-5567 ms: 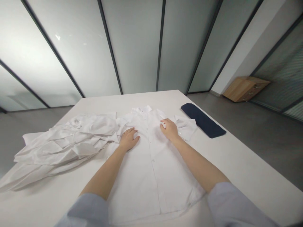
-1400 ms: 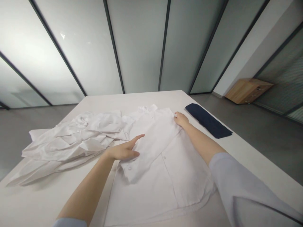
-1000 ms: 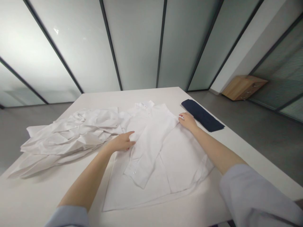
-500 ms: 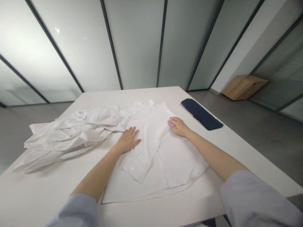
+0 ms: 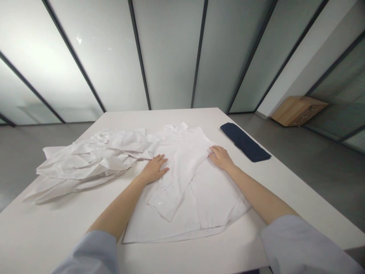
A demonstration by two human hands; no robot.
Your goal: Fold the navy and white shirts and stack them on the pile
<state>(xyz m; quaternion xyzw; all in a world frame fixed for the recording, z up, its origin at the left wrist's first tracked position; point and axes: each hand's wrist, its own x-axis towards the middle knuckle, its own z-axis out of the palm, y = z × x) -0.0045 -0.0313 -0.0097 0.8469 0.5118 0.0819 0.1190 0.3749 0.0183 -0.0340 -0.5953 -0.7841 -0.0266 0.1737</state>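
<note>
A white button-up shirt (image 5: 182, 163) lies spread on the table, collar at the far end, with one sleeve folded across its front and the cuff pointing toward me. My left hand (image 5: 154, 169) rests flat on the shirt's left part, thumb and fingers apart. At the shirt's right edge, beside the folded sleeve, my right hand (image 5: 222, 157) touches the cloth with slightly bent fingers. Nothing shows as gripped in either hand.
A loose heap of white garments (image 5: 94, 158) lies on the left of the white table (image 5: 216, 255). A folded dark navy cloth (image 5: 244, 141) lies near the right edge. Beyond stand frosted glass panels (image 5: 171, 53) and a wooden cabinet (image 5: 296, 110).
My right hand has slid slightly outward to the right along the shirt's edge. My left hand stays on the same spot. The camera view has shifted a little.
</note>
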